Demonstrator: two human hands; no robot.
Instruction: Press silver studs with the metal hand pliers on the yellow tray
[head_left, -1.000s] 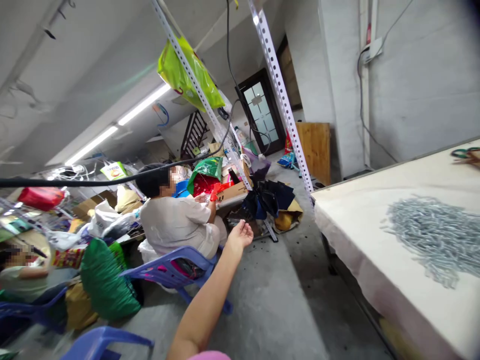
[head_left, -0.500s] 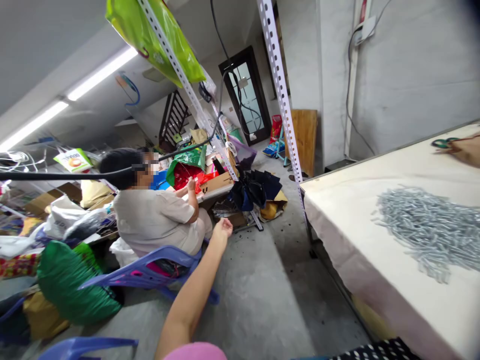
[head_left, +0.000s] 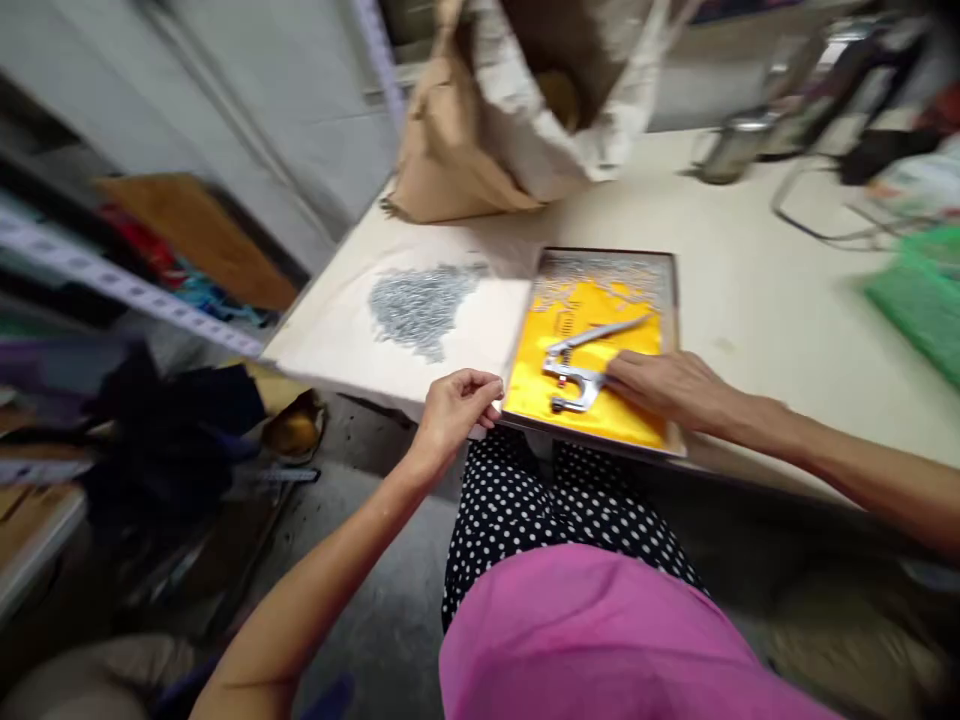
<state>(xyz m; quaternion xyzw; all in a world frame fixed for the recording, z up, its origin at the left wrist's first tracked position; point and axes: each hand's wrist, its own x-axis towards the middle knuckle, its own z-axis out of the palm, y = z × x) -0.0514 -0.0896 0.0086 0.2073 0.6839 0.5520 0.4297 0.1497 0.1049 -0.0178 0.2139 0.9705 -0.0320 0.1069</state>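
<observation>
My right hand [head_left: 664, 388] is closed round the rear end of silver snap-fastener pliers [head_left: 586, 372], which have a C-shaped jaw pointing left. The pliers lie over a shallow tray [head_left: 673, 320] lined with yellow material [head_left: 536, 385]. Small silvery metal pieces [head_left: 600, 272] are spread along the tray's far side. By the tray's front left corner, my left hand [head_left: 461, 405] has thumb and fingers pressed together; whatever may be between them is too small to make out. Left of the tray is a heap of thin silvery metal pieces [head_left: 421, 308] on pale cloth [head_left: 330, 345].
A large open brown bag [head_left: 465, 165] stands at the back of the table. Metal canisters [head_left: 735, 145], a thin dark cable [head_left: 814, 235] and green mesh [head_left: 922, 295] are at the right. A perforated metal post [head_left: 135, 290] crosses the left side, blurred.
The view has swung right and down, from the seated person to the table. My left hand is now by the tray; my right hand and the pliers have come into view.
</observation>
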